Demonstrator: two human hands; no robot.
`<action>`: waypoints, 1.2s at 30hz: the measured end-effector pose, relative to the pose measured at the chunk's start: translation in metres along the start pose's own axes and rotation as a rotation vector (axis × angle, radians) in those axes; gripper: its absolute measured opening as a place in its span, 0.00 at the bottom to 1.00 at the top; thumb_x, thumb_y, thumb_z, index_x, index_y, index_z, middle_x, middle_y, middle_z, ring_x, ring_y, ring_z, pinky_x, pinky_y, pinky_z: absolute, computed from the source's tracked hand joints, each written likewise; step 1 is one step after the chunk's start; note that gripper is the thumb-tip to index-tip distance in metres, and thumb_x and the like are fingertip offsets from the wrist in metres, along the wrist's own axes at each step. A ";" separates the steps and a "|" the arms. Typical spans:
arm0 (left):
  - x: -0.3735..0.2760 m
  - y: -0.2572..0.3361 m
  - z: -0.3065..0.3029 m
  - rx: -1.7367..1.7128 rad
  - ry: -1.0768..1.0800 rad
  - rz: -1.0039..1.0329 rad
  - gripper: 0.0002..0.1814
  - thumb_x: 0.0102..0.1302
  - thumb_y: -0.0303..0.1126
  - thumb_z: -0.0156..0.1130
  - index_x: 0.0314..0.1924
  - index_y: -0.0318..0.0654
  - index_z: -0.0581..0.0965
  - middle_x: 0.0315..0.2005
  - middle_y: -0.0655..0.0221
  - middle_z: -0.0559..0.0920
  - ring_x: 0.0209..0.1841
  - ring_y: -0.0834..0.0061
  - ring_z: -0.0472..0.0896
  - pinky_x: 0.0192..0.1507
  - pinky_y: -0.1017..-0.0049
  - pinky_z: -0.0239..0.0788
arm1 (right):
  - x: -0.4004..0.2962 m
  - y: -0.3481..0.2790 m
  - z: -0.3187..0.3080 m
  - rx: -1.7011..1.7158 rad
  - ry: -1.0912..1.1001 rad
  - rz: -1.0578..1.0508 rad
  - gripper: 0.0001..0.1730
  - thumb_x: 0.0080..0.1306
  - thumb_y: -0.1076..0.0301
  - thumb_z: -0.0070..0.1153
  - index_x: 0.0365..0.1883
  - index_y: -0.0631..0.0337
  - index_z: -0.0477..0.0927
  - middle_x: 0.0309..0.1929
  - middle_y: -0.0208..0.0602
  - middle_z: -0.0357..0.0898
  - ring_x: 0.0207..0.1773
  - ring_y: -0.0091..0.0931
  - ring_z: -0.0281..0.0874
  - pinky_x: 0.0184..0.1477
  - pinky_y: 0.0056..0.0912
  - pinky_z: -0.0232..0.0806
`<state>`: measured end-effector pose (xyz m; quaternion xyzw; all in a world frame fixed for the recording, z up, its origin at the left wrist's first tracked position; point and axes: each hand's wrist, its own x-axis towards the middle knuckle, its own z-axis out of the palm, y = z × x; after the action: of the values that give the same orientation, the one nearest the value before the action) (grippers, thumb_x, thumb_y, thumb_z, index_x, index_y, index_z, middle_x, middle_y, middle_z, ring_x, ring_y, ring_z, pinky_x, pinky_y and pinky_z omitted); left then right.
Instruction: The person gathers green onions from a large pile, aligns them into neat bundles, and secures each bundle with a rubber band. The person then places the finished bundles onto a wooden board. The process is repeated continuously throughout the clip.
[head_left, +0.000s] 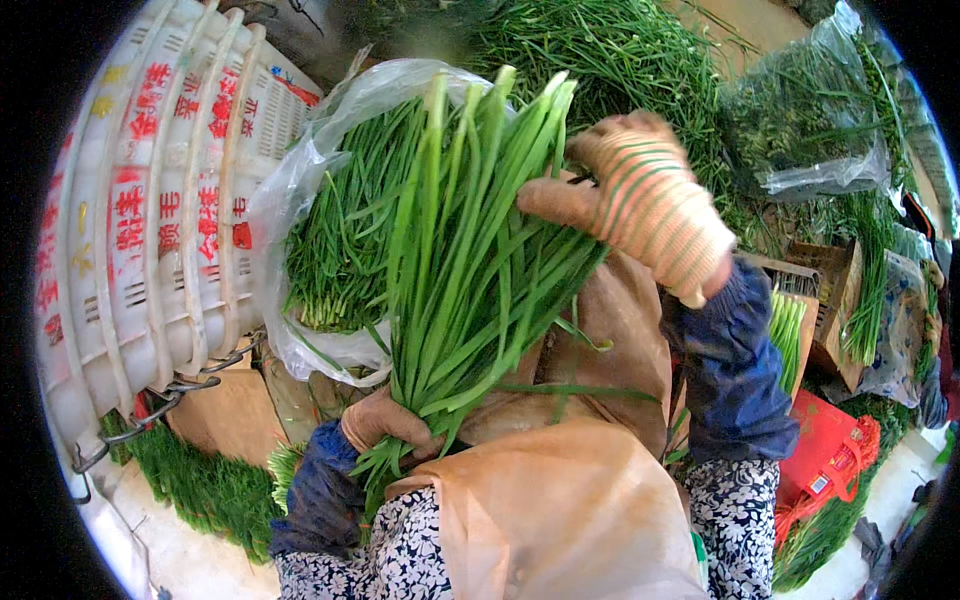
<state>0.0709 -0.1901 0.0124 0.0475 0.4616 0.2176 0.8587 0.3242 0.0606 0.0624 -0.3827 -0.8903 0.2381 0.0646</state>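
A loose bunch of long green leafy stalks, like garlic chives (457, 247), stands in front of me with its pale ends up. My left hand (397, 431), in a brown-palmed work glove, grips the bunch low at its leafy end. My right hand (637, 202), in a striped knit glove, is beside the upper right of the bunch, thumb and fingers apart; its fingertips are blurred, and whether they touch stalks is unclear. Behind the bunch, a clear plastic bag (289, 225) holds more green stalks (352, 217). A brown apron (555, 510) covers my lap.
Stacked white plastic baskets (172, 180) stand at left. A big heap of greens (600, 60) lies beyond, near a filled plastic bag (810, 112). At right are a wooden crate (840, 300) and a red bag (817, 450). Feathery green bundles (202, 480) lie lower left. Part of another person shows far right.
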 end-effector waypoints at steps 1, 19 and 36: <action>0.001 0.001 0.000 0.029 -0.005 -0.003 0.24 0.42 0.21 0.70 0.45 0.31 0.80 0.25 0.65 0.81 0.22 0.74 0.76 0.22 0.74 0.67 | -0.003 -0.004 0.007 0.446 -0.059 0.139 0.19 0.61 0.59 0.68 0.44 0.65 0.85 0.35 0.37 0.85 0.40 0.32 0.81 0.48 0.34 0.72; 0.004 -0.006 -0.010 0.029 0.042 0.052 0.36 0.32 0.18 0.72 0.50 0.34 0.81 0.32 0.68 0.85 0.31 0.75 0.81 0.31 0.70 0.75 | -0.078 0.077 0.009 1.035 0.153 0.508 0.24 0.64 0.62 0.65 0.57 0.62 0.80 0.57 0.44 0.79 0.55 0.31 0.79 0.56 0.32 0.71; 0.003 -0.003 0.000 0.169 0.048 0.050 0.32 0.30 0.18 0.70 0.45 0.35 0.82 0.36 0.66 0.84 0.36 0.72 0.80 0.35 0.71 0.74 | -0.102 0.195 0.049 -0.233 0.385 0.753 0.28 0.61 0.60 0.65 0.59 0.58 0.79 0.56 0.56 0.80 0.59 0.49 0.77 0.64 0.45 0.67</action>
<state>0.0735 -0.1921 0.0097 0.1260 0.4974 0.2002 0.8347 0.5080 0.0849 -0.0661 -0.7227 -0.6814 0.0673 0.0946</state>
